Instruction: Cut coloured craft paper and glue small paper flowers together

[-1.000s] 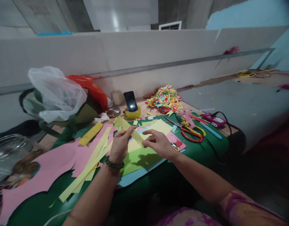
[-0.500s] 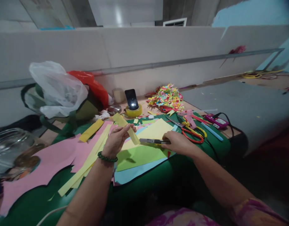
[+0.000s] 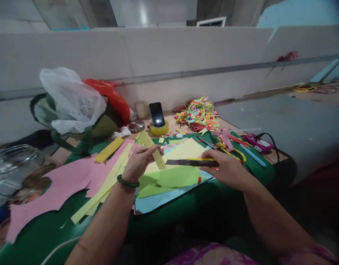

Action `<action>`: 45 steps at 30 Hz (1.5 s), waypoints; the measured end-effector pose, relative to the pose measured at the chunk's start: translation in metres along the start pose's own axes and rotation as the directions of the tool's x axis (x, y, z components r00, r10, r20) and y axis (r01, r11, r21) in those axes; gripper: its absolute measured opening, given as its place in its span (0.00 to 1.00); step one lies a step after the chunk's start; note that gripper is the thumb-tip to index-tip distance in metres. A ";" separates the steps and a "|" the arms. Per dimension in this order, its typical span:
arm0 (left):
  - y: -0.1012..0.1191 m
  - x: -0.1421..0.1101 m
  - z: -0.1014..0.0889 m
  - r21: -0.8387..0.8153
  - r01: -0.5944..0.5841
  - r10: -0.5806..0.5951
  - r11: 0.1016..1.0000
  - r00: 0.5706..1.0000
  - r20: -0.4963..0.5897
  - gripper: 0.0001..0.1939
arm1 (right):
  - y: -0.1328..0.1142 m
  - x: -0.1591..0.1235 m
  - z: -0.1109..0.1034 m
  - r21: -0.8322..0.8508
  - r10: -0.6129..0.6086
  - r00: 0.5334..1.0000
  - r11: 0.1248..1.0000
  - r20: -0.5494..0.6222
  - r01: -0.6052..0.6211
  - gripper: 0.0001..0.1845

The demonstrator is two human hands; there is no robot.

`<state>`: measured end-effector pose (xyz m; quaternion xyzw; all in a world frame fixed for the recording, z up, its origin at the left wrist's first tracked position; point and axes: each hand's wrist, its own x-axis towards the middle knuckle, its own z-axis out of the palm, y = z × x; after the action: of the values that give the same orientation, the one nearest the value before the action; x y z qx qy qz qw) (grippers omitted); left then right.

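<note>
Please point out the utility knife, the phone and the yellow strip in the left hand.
Utility knife (image 3: 192, 162), head view: its middle.
Phone (image 3: 156, 113), head view: its screen.
Yellow strip (image 3: 159, 160), head view: its lower half.

there's a bracelet (image 3: 128, 183) of round dark green beads on the left wrist, kinda shiny, just a single row; left hand (image 3: 142, 162) and right hand (image 3: 224, 169) are both bare, same for the forearms (image 3: 107, 221); over in the near right corner you get a bit of sleeve (image 3: 310, 254), magenta-purple but too dim to make out much pattern; near edge, around the middle, there's patterned clothing (image 3: 205, 255), pale pinkish with splashy magenta blotches
</note>
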<state>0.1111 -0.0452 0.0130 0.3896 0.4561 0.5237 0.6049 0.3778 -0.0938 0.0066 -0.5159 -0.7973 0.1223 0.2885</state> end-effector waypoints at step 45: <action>-0.028 -0.001 0.015 0.056 0.131 -0.141 0.990 0.959 0.244 0.17 | -0.043 0.040 0.055 -0.356 -0.708 0.695 0.622 0.125 0.698 0.13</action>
<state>0.1336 -0.0504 -0.0093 0.4313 0.4130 0.4191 0.6839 0.3015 -0.0717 -0.0032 -0.2103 -0.9388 -0.1623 0.2195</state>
